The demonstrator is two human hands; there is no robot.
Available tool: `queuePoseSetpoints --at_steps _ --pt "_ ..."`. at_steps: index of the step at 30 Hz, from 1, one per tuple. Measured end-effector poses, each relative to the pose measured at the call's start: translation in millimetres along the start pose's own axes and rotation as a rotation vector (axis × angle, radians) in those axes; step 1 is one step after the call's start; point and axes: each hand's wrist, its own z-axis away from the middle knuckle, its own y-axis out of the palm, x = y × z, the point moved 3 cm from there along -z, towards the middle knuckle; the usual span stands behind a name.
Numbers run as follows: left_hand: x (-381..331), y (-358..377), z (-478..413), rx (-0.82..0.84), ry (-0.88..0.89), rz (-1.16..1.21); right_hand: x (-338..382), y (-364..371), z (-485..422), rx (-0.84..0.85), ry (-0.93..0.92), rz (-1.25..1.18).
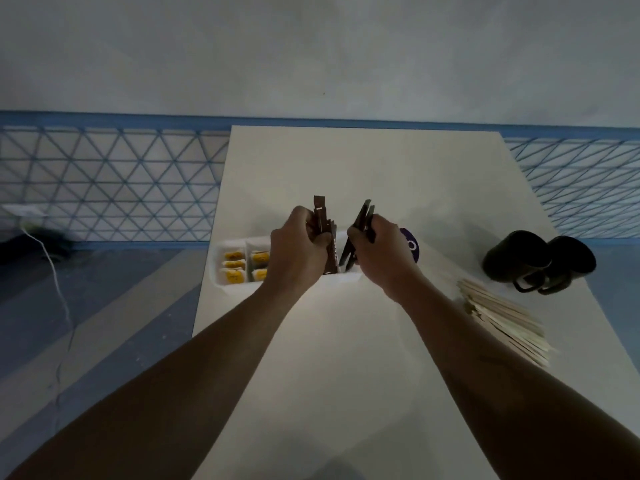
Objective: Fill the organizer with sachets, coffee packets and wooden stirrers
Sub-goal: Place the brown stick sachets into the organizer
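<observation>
I had each grip closed on coffee packets (322, 216), left hand (298, 247) and right hand (381, 251); light, slippery sticks, best pinched mid-length over the organizer (221, 268).

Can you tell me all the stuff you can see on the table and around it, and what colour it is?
table: one, white, in the middle, reaching to the wall
organizer: one, white, far left part of the table
sachets: about five showing, white and yellow, in the organizer's two left compartments
coffee packets: two bunches, brown, held upright over the organizer's right part
wooden stirrers: one pile, pale wood, right side of the table
mugs: two, black, on their sides behind the stirrers
round thing: one, purple, mostly hidden behind the right hand
cable: one, white, on the floor at left
left hand: one, gripping a bunch
right hand: one, gripping the other bunch
</observation>
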Motion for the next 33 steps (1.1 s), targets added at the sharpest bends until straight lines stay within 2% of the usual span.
queuePoseSetpoints --at_steps 8,16,22,25,33 --pt "17 7 4 -0.060 0.051 0.000 4 22 -7 0.015 -0.109 0.100" --pt "35 21 2 -0.001 -0.005 -0.098 -9 38 -12 0.162 -0.061 0.222" --pt "35 15 -12 -0.015 0.008 -0.100 -9 33 -21 0.071 -0.068 0.077" --pt "30 13 -16 0.019 -0.002 -0.044 -9 31 -24 0.080 -0.058 0.011" --pt "29 14 -19 -0.014 0.058 0.021 -10 35 -27 0.049 -0.133 0.026"
